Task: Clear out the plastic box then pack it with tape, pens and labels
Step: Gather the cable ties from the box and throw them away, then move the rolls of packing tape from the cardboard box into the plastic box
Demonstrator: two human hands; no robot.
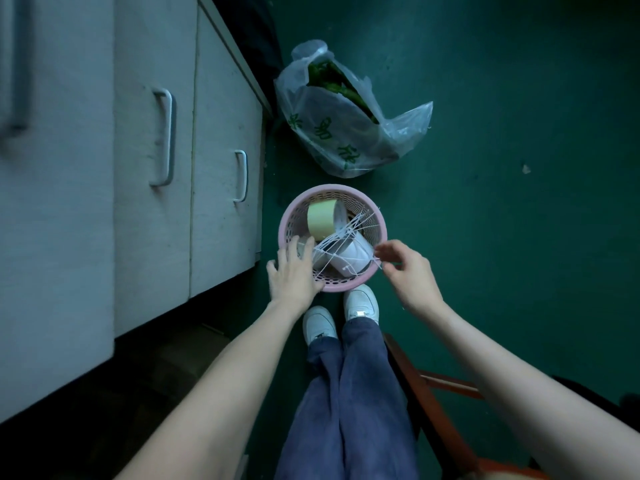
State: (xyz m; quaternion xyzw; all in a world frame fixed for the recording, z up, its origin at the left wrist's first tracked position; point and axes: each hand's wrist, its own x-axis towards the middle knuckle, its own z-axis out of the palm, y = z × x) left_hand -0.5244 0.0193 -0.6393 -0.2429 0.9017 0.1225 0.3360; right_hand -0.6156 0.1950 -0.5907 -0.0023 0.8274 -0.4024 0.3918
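Observation:
A round pink perforated plastic basket (375, 216) stands on the green floor just beyond my feet. Inside it lie a yellowish tape roll (320, 218), a white roll (355, 252) and a loose bundle of thin white cable ties (349, 233) that stick out over the rim. My left hand (292, 271) rests on the basket's near left rim, fingers spread and reaching inside. My right hand (407, 268) hovers at the near right rim, thumb and fingers apart by the tie ends, holding nothing that I can make out.
Grey cabinet doors with metal handles (162, 136) line the left side. A translucent plastic bag (349, 116) with green contents lies on the floor behind the basket. My white shoes (360, 301) sit right below the basket, and a wooden chair frame (443, 379) is at lower right.

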